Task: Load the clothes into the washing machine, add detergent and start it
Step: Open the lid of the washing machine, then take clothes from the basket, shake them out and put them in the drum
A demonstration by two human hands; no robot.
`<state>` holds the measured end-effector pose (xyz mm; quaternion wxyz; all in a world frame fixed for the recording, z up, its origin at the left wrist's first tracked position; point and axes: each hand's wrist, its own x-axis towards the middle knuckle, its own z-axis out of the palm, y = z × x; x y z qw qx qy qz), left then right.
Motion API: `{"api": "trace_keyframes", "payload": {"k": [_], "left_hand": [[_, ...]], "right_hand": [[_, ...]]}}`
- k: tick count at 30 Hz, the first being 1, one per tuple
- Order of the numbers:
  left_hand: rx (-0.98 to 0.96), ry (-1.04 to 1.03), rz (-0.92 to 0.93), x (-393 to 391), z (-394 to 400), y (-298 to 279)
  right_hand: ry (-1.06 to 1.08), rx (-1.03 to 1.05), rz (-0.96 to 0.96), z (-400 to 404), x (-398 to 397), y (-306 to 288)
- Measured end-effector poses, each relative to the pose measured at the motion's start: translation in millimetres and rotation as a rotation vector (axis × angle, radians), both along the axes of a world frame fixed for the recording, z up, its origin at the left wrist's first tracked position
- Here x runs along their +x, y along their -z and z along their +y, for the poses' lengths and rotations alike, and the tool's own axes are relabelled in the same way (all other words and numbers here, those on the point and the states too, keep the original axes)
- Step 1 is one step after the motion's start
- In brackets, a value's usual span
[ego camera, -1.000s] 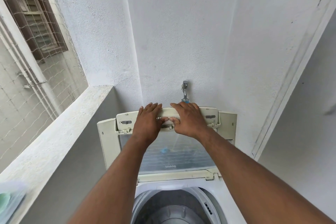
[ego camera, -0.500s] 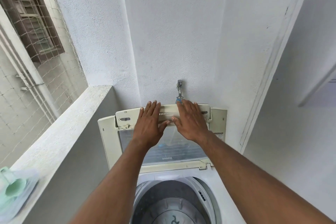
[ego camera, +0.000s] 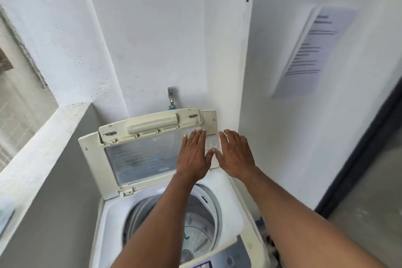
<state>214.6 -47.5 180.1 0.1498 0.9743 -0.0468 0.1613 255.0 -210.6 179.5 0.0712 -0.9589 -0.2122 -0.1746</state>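
Observation:
A white top-loading washing machine point(ego camera: 228, 220) stands in the corner with its folding lid point(ego camera: 139, 159) raised against the back wall. The drum point(ego camera: 195, 230) is open below and I see no clothes in it. My left hand point(ego camera: 193, 156) is spread flat in front of the lid's right part, fingers apart, holding nothing. My right hand point(ego camera: 236, 154) is open just beside it, in front of the lid's right edge. Whether either hand touches the lid I cannot tell. The control panel point(ego camera: 224, 259) shows at the bottom edge.
A water tap point(ego camera: 171, 98) sticks out of the wall behind the lid. A concrete ledge point(ego camera: 43, 143) runs along the left below a netted window. A printed notice point(ego camera: 313, 50) hangs on the right wall, beside a dark-framed door point(ego camera: 369, 180).
Both hands have come off the lid's top handle and moved down and to the right, now spread open. The view has tilted down and right, showing more of the drum.

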Motion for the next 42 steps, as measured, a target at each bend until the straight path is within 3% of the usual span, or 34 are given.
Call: {"api": "trace_keyframes", "payload": {"k": [13, 21, 31, 36, 42], "left_hand": [[-0.019, 0.175, 0.116, -36, -164, 59], [0.008, 0.174, 0.236, -33, -264, 107], [-0.141, -0.037, 0.379, -17, -392, 183], [-0.221, -0.161, 0.404, -8, -418, 230], [-0.286, -0.293, 0.443, 16, -426, 326]], "right_hand": [[0.295, -0.036, 0.183, -175, -59, 49], [0.298, -0.012, 0.226, -270, -58, 88], [0.234, -0.034, 0.441, -382, -28, 173], [0.201, -0.047, 0.547, -403, -17, 230], [0.177, -0.052, 0.619, -403, 5, 324]]}}
